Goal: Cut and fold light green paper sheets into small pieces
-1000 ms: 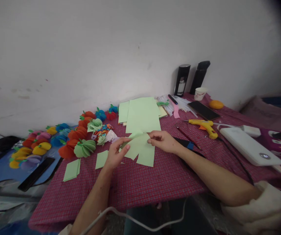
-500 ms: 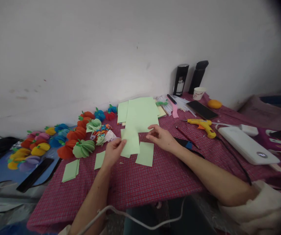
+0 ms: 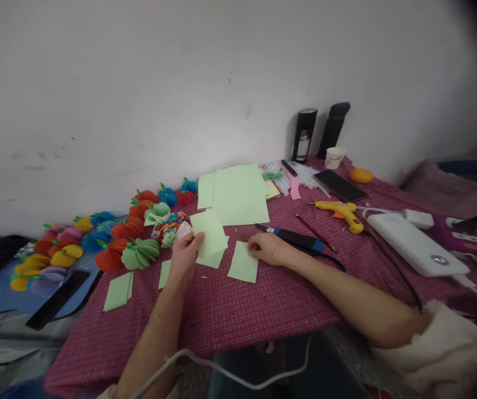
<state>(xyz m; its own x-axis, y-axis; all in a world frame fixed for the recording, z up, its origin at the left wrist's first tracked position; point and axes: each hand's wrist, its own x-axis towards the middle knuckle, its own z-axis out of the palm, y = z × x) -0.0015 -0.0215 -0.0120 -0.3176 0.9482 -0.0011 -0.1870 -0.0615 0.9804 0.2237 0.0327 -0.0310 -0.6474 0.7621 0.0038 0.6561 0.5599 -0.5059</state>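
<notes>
My left hand (image 3: 185, 256) pinches a light green paper piece (image 3: 207, 233) between thumb and fingers, raised a little above the table. Partly beneath it lies another green piece (image 3: 213, 259). To the right, my right hand (image 3: 272, 248) has its fingers closed at the upper right corner of a flat green paper piece (image 3: 242, 267). A cutter knife (image 3: 292, 237) lies just behind that hand. Large green sheets (image 3: 240, 194) are spread beyond both hands. Close to my left forearm are a small green piece (image 3: 164, 272) and a small green stack (image 3: 118, 291).
Colourful paper pumpkins (image 3: 128, 228) and paper scraps (image 3: 170, 226) cover the left side. On the right lie a yellow glue gun (image 3: 342, 213), a red pencil (image 3: 315, 231), a phone (image 3: 340, 186), a white power bank (image 3: 419, 244) and a paper cup (image 3: 334, 158). A white cable (image 3: 238, 377) crosses in front.
My left hand has moved left with its paper piece. My right hand has come down from the air, and its fingers have closed at the corner of the right-hand piece.
</notes>
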